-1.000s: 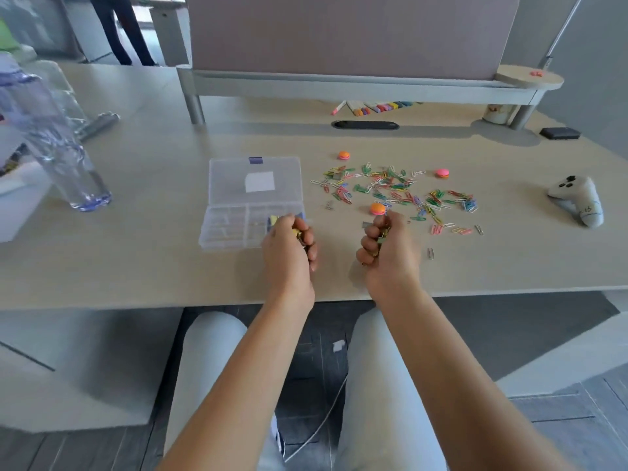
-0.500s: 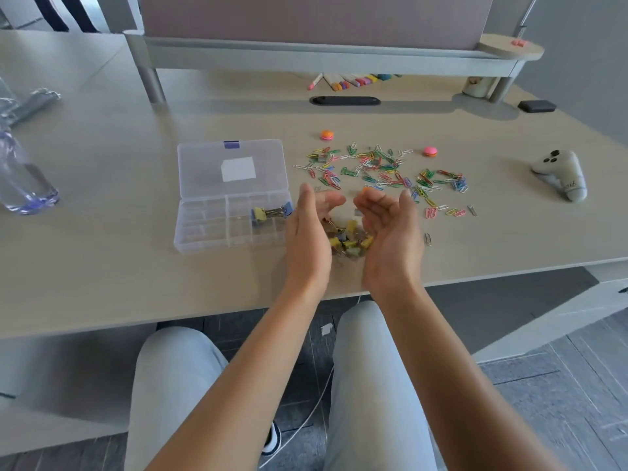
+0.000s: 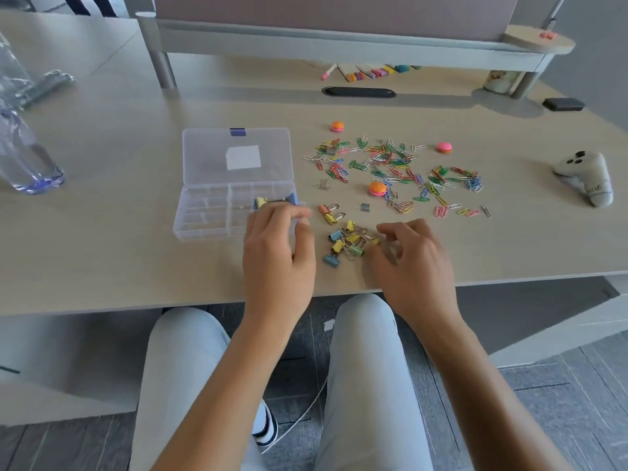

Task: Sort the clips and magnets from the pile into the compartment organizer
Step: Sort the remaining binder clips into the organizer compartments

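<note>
Having been clenched on handfuls of clips a second ago and then spread palm-up, the hands are now lowered over a small heap of binder clips (image 3: 346, 241) that has been dropped onto the worktop (image 3: 102, 232) between them. The left hand (image 3: 277, 253) is held beside the organizer (image 3: 210, 212), fingers loosely curled, nothing visibly gripped. The right hand (image 3: 413, 263) is reaching into the heap's right edge with fingers bent; whether a clip is already pinched cannot be told. The binder clips are thus gathered just beside the box, so piece-by-piece sorting is judged to be the next stage.

The organizer is clear, rigid plastic with thin dividers and a hinged lid laid flat; a few binder clips (image 3: 275, 200) already lie in its near-right compartment. Farther back, thin, glossy, coloured wire paper clips (image 3: 390, 164) are spread across the matte wood-grain surface, with round, domed magnets (image 3: 378, 188) among them.
</note>
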`<state>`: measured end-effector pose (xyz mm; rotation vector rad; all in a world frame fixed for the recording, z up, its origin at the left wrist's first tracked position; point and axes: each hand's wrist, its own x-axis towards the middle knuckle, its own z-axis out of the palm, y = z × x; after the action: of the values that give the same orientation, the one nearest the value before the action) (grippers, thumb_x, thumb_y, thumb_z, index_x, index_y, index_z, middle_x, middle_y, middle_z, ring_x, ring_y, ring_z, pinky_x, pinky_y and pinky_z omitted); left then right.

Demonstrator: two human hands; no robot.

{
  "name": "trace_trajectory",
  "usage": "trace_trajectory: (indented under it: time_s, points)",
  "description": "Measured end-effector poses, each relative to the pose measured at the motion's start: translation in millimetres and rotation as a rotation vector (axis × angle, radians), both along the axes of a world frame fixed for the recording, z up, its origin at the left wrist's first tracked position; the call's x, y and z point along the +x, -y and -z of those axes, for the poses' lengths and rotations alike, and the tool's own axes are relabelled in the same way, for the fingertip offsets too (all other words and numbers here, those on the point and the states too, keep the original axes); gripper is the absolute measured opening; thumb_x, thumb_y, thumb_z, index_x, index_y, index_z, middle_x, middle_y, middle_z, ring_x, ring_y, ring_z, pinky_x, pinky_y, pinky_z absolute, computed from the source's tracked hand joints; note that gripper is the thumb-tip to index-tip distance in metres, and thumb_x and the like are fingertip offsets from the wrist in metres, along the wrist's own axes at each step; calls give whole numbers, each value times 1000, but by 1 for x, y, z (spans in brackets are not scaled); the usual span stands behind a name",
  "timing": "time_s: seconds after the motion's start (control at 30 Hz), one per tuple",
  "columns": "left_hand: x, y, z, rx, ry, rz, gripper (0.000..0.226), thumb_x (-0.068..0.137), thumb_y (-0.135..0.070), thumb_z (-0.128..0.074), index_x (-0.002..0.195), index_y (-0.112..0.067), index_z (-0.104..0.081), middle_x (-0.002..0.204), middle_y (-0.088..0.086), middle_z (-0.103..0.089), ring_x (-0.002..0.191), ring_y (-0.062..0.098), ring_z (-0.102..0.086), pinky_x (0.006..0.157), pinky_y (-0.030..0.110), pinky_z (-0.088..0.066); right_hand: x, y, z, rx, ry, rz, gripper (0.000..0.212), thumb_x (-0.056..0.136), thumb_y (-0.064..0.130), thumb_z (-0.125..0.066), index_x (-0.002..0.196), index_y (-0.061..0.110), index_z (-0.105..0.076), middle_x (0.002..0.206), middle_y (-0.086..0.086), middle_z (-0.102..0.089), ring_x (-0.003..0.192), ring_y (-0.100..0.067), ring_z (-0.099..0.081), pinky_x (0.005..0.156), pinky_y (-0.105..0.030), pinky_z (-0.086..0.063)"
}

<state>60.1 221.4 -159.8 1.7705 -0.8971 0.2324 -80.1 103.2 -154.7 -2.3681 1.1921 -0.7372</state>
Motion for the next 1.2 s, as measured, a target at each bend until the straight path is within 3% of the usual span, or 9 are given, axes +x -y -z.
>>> trace_trajectory:
  time_s: [0.13,0.27,0.4,0.53,0.67,0.83,1.0,1.2]
  points:
    - [3,-11,12,325,188,-131,34,94,-28,-46,118,-14,-66,137,4,-59,143,30,-42,117,57,-31,4,4,-2,-29,-11,32,21,95,39,-66,109,25,-73,106,5,-58,92,-20,-58,66,-31,-49]
    - [-1,-19,13,529,220,-214,50,94,-44,-41,134,-18,-58,149,5,-51,148,29,-34,120,61,-20,5,3,-6,-48,27,1,12,92,30,-69,103,24,-70,100,8,-64,81,-15,-59,62,-29,-48]
    - [-5,-26,14,546,254,-223,54,94,-47,-40,135,-17,-58,145,7,-56,143,31,-43,117,61,-26,10,2,-9,61,206,-6,8,90,23,-72,98,25,-70,84,12,-69,72,-5,-61,64,-28,-54]
    - [-11,-32,15,540,278,-181,55,93,-46,-41,136,-15,-58,147,7,-53,145,30,-40,118,59,-25,30,-2,-23,297,392,-116,10,84,16,-82,92,18,-76,79,11,-73,71,-2,-67,66,-13,-52]
    - [-7,-36,14,490,227,-196,53,92,-40,-40,136,-16,-57,154,6,-47,152,27,-29,122,59,-18,58,-3,-35,348,321,-263,7,83,15,-83,88,18,-79,76,4,-74,67,-9,-66,60,-16,-49]
    - [-9,-39,14,628,320,-183,63,88,-31,-34,147,-18,-49,158,8,-42,152,30,-27,119,65,-17,83,-1,-41,317,192,-296,9,80,18,-85,88,18,-80,71,4,-73,65,-12,-68,58,-18,-51]
    - [-8,-39,13,624,310,-187,62,89,-33,-34,147,-18,-50,158,7,-43,153,30,-28,118,64,-19,95,-1,-42,273,118,-276,6,80,17,-85,79,18,-79,64,10,-69,54,2,-59,51,-9,-41]
    - [-7,-39,14,611,297,-181,60,88,-33,-38,145,-17,-52,156,8,-46,151,30,-31,119,63,-20,102,-6,-42,205,110,-296,7,79,15,-84,76,18,-78,58,12,-65,52,4,-55,50,-7,-39]
